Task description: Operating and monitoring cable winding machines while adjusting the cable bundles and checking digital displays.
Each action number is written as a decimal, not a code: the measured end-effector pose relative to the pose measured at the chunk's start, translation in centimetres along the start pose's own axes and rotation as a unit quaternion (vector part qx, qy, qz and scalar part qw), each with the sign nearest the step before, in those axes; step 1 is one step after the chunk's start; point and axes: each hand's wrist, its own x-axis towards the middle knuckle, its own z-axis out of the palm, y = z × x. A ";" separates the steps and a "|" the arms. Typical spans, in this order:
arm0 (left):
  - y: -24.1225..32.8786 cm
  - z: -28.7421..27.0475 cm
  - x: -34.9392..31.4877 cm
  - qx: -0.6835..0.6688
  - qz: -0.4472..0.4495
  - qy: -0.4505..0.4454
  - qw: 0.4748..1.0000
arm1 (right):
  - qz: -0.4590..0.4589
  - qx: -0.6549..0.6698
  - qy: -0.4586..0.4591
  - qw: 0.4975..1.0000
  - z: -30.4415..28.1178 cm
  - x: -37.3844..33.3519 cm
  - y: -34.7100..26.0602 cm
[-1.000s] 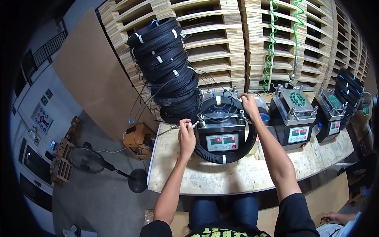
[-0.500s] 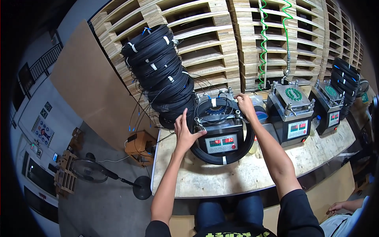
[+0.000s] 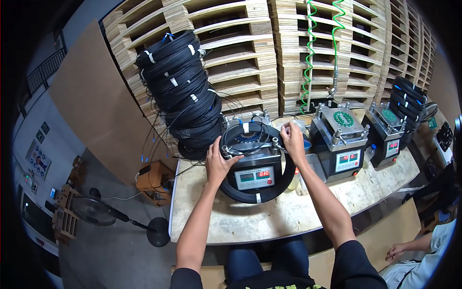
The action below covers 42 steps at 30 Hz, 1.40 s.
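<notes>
A large ring-shaped coil of black cable (image 3: 258,198) with white tape bands hangs around the front of a black box machine (image 3: 230,179) with a lit red digital display. At the coil's left side, beside a metal clamp post, is my left hand (image 3: 219,164); its fingers point up and its thumb stretches right across the coil. My right hand (image 3: 292,138) is at the coil's upper right edge, fingers curled in and pressed together. What lies between those fingertips is hidden. A thinner loop of black cable lies over the machine's top, inside the coil.
A tall stack of black cable coils (image 3: 185,91) leans behind the left hand. Two similar machines (image 3: 349,163) (image 3: 391,148) stand to the right on the wooden table (image 3: 288,221). Wooden pallets (image 3: 231,38) rise behind. Another person's hand (image 3: 395,251) shows at lower right.
The whole view has shifted, moving the scene left. My left fingers have drawn closer together at the coil's side. My right hand has moved slightly outward and down along the coil's edge.
</notes>
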 end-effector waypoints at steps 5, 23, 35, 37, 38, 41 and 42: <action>0.6 -0.3 -0.4 0.017 -0.030 -0.004 0.999 | 0.081 -0.082 -0.021 0.993 -3.6 -4.4 -4.5; 0.3 0.4 -0.7 0.049 -0.033 0.007 0.998 | 0.079 0.036 -0.002 0.996 -2.5 -8.3 -3.2; -0.2 0.8 -0.9 0.041 -0.034 0.017 0.998 | 0.159 -0.017 -0.171 0.972 -4.7 -7.3 -2.1; -0.3 0.8 -0.9 0.036 -0.041 0.013 0.998 | 0.094 0.098 -0.111 0.984 -4.4 -7.9 -1.9; -0.4 0.8 -0.9 0.039 -0.033 0.018 0.999 | 0.085 0.119 -0.087 0.986 -4.1 -8.2 -2.0; -0.7 0.8 -0.9 0.044 -0.025 0.029 0.998 | 0.138 0.137 -0.089 0.977 -4.7 -8.9 -5.1; -0.8 0.9 -1.0 0.045 -0.024 0.035 0.998 | 0.134 0.135 -0.088 0.978 -4.6 -8.8 -5.1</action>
